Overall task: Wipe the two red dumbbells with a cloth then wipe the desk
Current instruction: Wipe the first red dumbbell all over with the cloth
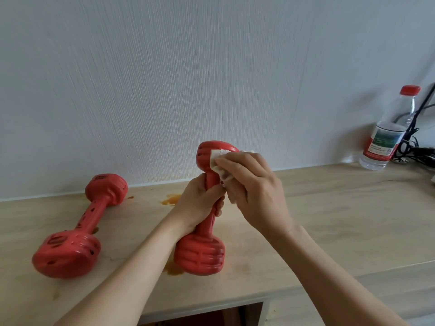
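Two hands work one red ribbed plastic dumbbell (204, 222): left hand (200, 203) grips its handle upright, right hand (253, 187) pinches a white cloth (217, 158) against the upper head. Rotating the handle would likely expose every groove — second red dumbbell (77, 229) lies left, on the stained pale wooden desk (329, 220).

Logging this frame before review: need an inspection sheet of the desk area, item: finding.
Surface: wooden desk with orange stains near the wall and under the held dumbbell.
Job's things: one red dumbbell held tilted, lower end near or on the desk; second dumbbell lies flat at left; white cloth against the upper end.
Clutter: water bottle, red cap, upright at back right.
Grips: left hand grips the handle; right hand presses the cloth on.
Cables: black cables behind the bottle.
Surroundings: pale textured wall; opening under the desk.
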Demonstrator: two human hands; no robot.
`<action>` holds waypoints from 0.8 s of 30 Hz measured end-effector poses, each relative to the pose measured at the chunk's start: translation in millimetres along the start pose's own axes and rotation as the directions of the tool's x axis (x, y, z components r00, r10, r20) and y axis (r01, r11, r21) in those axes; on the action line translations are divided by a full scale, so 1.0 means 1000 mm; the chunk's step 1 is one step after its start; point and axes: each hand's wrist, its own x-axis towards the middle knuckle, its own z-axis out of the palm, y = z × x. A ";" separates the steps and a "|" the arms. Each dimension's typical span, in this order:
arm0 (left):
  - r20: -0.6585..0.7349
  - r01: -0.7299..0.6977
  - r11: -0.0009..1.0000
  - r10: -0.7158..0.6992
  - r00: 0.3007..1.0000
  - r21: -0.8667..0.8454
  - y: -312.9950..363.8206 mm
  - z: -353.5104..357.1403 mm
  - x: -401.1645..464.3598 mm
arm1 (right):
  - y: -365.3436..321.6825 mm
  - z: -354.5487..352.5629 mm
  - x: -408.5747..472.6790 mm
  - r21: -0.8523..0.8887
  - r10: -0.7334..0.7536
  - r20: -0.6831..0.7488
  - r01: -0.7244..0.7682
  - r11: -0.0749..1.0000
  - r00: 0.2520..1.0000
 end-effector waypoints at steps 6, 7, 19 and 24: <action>0.027 0.008 1.000 -0.008 1.000 -0.018 0.000 0.003 0.001 | 0.000 -0.006 -0.002 0.087 0.141 0.011 -0.141 0.986 0.990; 0.026 0.012 1.000 -0.011 1.000 -0.023 0.000 0.003 0.002 | 0.001 -0.008 -0.002 0.101 0.156 0.016 -0.156 0.983 0.988; 0.003 0.030 0.999 -0.030 1.000 -0.025 0.000 -0.001 0.001 | 0.003 -0.001 0.001 0.221 0.220 0.036 -0.222 0.950 0.975; 0.034 0.042 0.994 -0.039 0.999 -0.099 0.001 -0.003 -0.001 | 0.015 -0.002 -0.007 0.302 0.411 0.084 -0.416 0.858 0.908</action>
